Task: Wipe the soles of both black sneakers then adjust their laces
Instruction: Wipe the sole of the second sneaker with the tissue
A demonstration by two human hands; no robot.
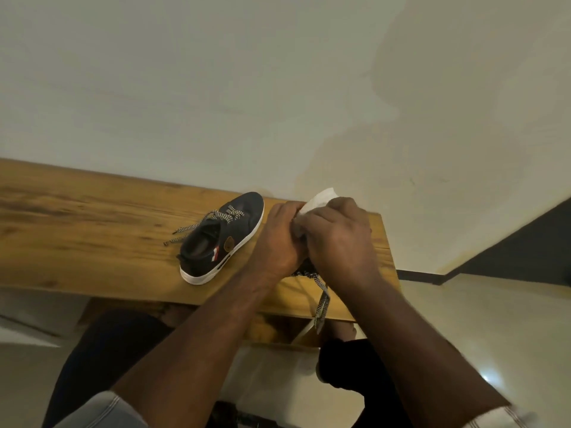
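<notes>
Evidently the wiping step is in hand. Head view, the only one: both hands meet over the right end of the wooden tabletop (92,211). The left hand (279,239) is curled, its grip closed around something dark beneath it. That is most likely the second sneaker, since a speckled lace (323,299) hangs from under the hands and over the tabletop's near edge. The shoe body itself is hidden, so I cannot tell whether its sole faces up. The right hand (338,242) curls over a white cloth or tissue (321,197), its grip pinching it; a corner sticks out past the knuckles toward the wall.

The first sneaker (221,239) stands upright on its white sole just left of the hands, apart from them. Its toe points toward the wall and its laces (200,225) trail loose across the wood.

Judgement: one shoe is being wiped; no laces look adjusted yet. Whether the upright shoe's sole is already clean cannot be told from here.

Next move, as I judge it: keep the held shoe steady with the left hand while the cloth sweeps heel to toe. Mind the dangling lace, which could snag or drag.
</notes>
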